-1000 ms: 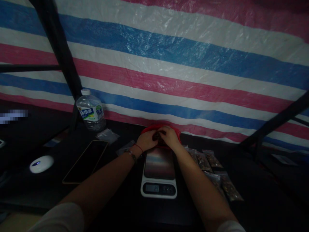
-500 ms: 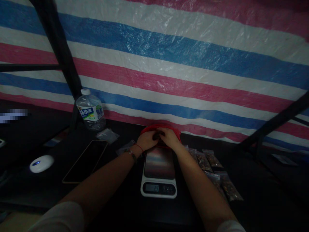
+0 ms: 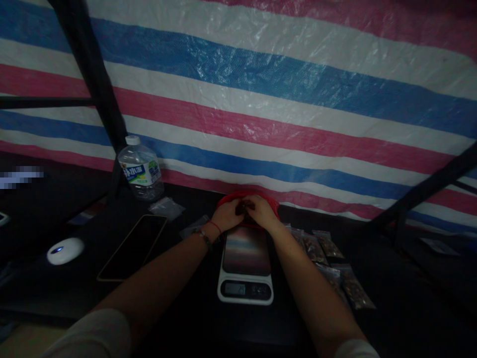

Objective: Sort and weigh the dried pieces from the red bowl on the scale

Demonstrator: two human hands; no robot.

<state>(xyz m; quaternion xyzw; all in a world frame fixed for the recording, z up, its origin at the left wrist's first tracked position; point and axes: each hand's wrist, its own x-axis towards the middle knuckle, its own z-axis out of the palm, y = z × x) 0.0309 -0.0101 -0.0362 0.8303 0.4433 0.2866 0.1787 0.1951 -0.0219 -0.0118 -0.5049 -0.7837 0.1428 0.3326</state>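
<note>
Fingers of my left hand (image 3: 226, 214) and right hand (image 3: 263, 213) dip among dark brown pieces (image 3: 245, 213) inside the red plastic container (image 3: 275, 204), near the black counter's (image 3: 290, 318) far edge; whether they grip any, I can't tell. Low, light fingertips limit spills.

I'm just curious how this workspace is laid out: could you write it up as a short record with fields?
Left hand: at dark pieces in something red
Right hand: at the same pieces
Between forearms: digital scale
Left side: bottle, phone, white rounded object
Right side: filled clear bags
Backdrop: striped sheet
</note>
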